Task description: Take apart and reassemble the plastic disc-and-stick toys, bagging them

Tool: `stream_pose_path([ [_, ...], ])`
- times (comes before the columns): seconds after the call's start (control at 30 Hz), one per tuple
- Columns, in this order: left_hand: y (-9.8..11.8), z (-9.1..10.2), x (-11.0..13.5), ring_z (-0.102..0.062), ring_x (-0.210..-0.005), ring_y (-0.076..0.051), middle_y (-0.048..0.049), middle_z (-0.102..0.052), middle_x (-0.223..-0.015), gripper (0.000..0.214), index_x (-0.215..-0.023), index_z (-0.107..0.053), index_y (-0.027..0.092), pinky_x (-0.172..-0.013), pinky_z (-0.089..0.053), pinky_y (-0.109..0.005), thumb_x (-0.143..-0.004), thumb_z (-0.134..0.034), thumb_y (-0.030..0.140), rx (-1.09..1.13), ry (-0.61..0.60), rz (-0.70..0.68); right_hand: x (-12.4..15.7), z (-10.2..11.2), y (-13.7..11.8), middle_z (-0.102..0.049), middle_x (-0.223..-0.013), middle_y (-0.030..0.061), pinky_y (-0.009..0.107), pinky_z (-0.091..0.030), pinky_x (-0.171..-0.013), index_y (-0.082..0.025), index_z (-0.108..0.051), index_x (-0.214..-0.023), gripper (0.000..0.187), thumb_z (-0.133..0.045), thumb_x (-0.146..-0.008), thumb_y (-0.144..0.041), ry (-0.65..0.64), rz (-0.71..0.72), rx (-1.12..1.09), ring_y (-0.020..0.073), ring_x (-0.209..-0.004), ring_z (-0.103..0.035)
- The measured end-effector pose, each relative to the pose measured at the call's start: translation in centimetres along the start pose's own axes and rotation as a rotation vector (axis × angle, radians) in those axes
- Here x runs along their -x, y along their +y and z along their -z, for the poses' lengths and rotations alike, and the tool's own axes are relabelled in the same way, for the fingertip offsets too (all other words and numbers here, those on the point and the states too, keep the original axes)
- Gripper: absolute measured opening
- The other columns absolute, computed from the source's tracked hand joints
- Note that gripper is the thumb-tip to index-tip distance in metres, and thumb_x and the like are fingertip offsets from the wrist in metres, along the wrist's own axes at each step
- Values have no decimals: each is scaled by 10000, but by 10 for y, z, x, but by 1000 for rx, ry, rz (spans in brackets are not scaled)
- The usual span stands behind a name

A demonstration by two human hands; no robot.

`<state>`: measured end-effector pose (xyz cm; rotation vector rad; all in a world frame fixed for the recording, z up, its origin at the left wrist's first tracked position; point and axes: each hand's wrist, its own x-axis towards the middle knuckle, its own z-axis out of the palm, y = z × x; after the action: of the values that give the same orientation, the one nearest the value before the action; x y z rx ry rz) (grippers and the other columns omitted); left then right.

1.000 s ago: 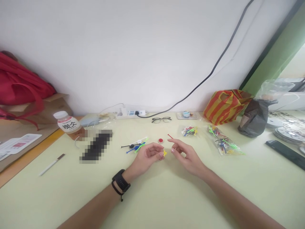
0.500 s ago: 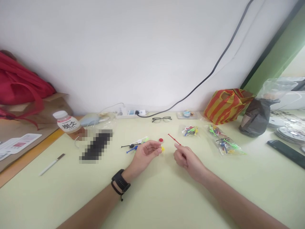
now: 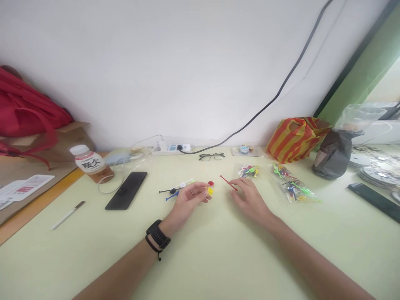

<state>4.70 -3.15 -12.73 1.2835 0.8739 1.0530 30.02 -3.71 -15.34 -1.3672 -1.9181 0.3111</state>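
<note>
My left hand pinches a small yellow plastic piece between thumb and fingers. A small round red piece shows just beyond its fingertips. Beside and partly behind this hand lie thin plastic sticks with round parts, among them a black stick and a blue stick. Over to the right, a thin red plastic stick with small knobs runs between the thumb and index finger of my right hand. That grip looks loose, with the fingertips a little apart.
Clear bags of coloured plastic pieces lie on the right. Eyeglasses and a power strip are at the back. To the left are a phone, a drink bottle and a white pen. A striped bag stands by the wall.
My left hand has turned slightly, so the yellow piece shows more. My right hand's fingers have spread from a closed pinch along the red stick, which has barely moved.
</note>
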Motion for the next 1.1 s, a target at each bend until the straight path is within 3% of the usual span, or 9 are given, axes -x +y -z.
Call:
stream_pose_path([
  [0.17,1,1,1,-723,-958,-216,-94,-749,-1100,282,-1080,-775,198,-852,-562,-313,-860,-808,372,37,-51,82,7,-7,4,-594,-1435,125,545,-431,-1113,-243,-632,-1329,369,-548,-973,-293,-121,119,151,329,-1363,-470],
  [0.37,-4,3,-1,-736,-948,-228,-98,-747,-1090,282,-1073,-764,186,-872,-561,-331,-860,-806,365,40,-67,108,6,-4,0,-666,-1318,126,506,-480,-1073,-228,-658,-1272,330,-584,-956,-290,-141,101,131,307,-1273,-558],
  [0.63,0,1,2,-707,-851,-201,-94,-743,-927,285,-1063,-747,165,-779,-542,-302,-916,-736,410,-53,-188,100,4,-3,-7,-709,-1256,126,503,-479,-1047,-208,-663,-1270,348,-607,-930,-255,-132,59,52,311,-1203,-608],
  [0.87,6,-2,4,-699,-819,-192,-97,-755,-946,292,-1008,-755,161,-757,-544,-300,-876,-777,420,-83,-213,107,2,-1,-11,-743,-1075,81,392,-538,-872,-221,-714,-1054,286,-450,-960,-163,-92,-21,-125,240,-977,-689],
  [1.1,8,-3,4,-693,-816,-190,-85,-754,-918,304,-980,-760,164,-762,-533,-304,-851,-796,438,-90,-204,122,2,-6,-6,-721,-1070,87,392,-536,-843,-214,-663,-1098,267,-423,-982,-197,-23,-68,-176,234,-924,-680],
])
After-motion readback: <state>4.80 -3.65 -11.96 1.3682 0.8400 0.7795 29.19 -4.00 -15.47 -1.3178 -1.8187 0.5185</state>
